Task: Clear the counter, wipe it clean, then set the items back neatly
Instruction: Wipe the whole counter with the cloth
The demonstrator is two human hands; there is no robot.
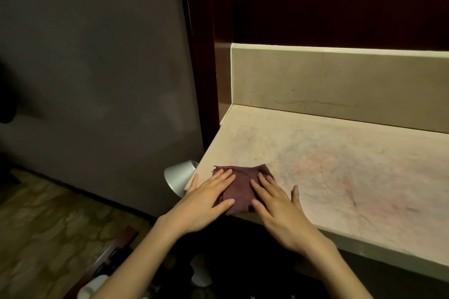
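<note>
Both hands lie flat with fingers spread on the folded maroon cloth (241,189), left hand (206,198) and right hand (279,206) side by side, likely pressing it for wiping. It sits at the bench (340,165) front corner, lower centre of the frame.

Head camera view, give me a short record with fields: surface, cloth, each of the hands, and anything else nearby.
surface: pale marble counter with a low backsplash, nothing but the cloth on it
cloth: dark maroon cloth, folded, lying flat near the counter's front left corner
left hand: flat, fingers straight, pressing on the cloth's left part
right hand: flat, fingers straight, pressing on the cloth's right part
nearby: silver cone-shaped lamp shade just off the counter's left edge
below: whitish items, too dim to identify
</note>
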